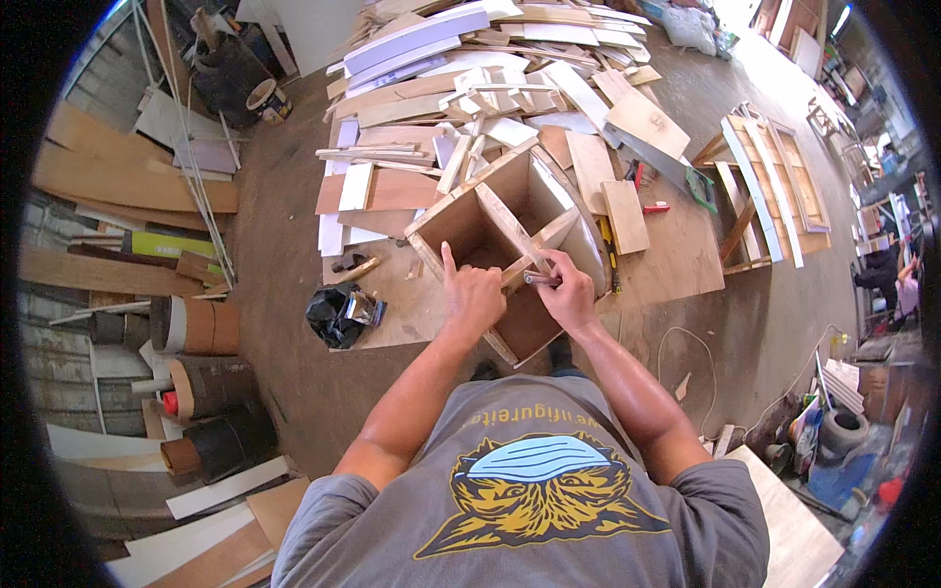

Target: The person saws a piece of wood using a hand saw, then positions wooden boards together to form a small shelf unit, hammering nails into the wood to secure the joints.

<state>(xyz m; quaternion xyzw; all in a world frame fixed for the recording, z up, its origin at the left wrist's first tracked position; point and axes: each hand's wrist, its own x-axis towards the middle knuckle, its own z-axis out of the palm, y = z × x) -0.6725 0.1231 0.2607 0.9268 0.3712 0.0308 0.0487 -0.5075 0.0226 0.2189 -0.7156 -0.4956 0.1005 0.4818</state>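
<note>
A wooden box (461,230) with crossed dividers and one curved side stands tilted in front of me, its open compartments facing up. My left hand (475,299) is at its near left part, index finger stretched out over a compartment and the other fingers partly curled. Close to the crossing of the dividers, my right hand (570,292) is closed around a short, grey, rod-like thing (537,278). Its kind is too small to make out. Between my forearms the near compartment (534,328) shows brown inner walls.
A plywood sheet (676,269) lies under the box. Beyond is a heap of wood offcuts (412,108). Right of the box lie a green-handled saw (700,189), a red-handled tool (655,208) and a yellow tool (608,253). A black plastic bag (331,316) lies left; a wooden frame (774,186) stands right.
</note>
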